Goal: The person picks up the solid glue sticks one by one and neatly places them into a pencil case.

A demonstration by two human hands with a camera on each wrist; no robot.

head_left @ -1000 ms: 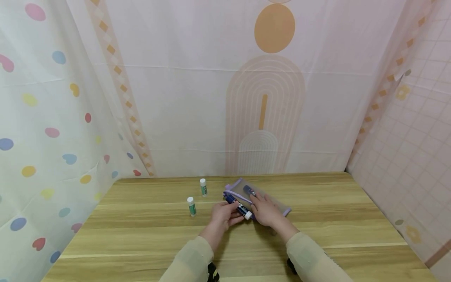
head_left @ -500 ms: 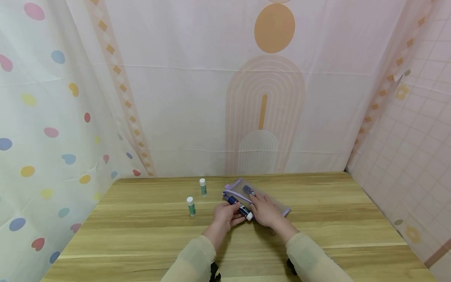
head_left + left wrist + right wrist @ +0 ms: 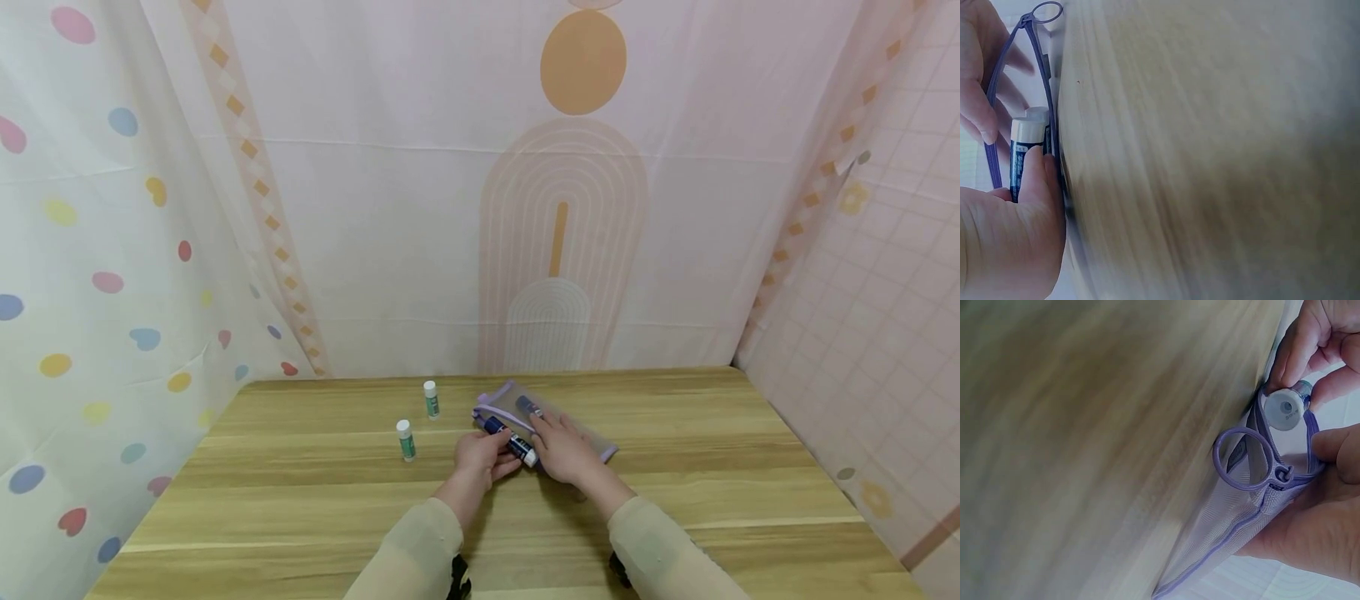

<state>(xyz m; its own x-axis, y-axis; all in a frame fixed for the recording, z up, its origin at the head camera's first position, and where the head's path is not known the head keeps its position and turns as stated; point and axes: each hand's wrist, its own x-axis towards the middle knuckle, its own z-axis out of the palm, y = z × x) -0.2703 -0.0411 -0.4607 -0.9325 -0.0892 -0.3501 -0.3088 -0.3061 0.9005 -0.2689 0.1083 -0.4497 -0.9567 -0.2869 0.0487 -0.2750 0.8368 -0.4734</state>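
Observation:
My left hand (image 3: 477, 458) grips a dark blue glue stick (image 3: 510, 442) with a white end. In the right wrist view that white end (image 3: 1285, 409) sits at the unzipped mouth of a purple-edged mesh pouch (image 3: 1210, 528). My right hand (image 3: 562, 450) lies over the pouch, and in the right wrist view (image 3: 1319, 525) its thumb and fingers pinch the upper zipper edge, keeping the mouth apart. Another dark blue stick (image 3: 529, 407) shows through the mesh. In the left wrist view, a second pale end (image 3: 1038, 112) shows just behind the held glue stick (image 3: 1025, 150).
Two green glue sticks with white caps stand upright left of the hands, one nearer (image 3: 406, 440) and one farther back (image 3: 431, 400). A purple ring pull (image 3: 1242, 458) hangs from the pouch's zipper. Patterned curtains (image 3: 375, 250) enclose the wooden table (image 3: 300, 500) at the back and sides.
My left hand and the glue stick have shifted slightly to the right, toward my right hand. The right hand, the pouch and the green glue sticks stay put.

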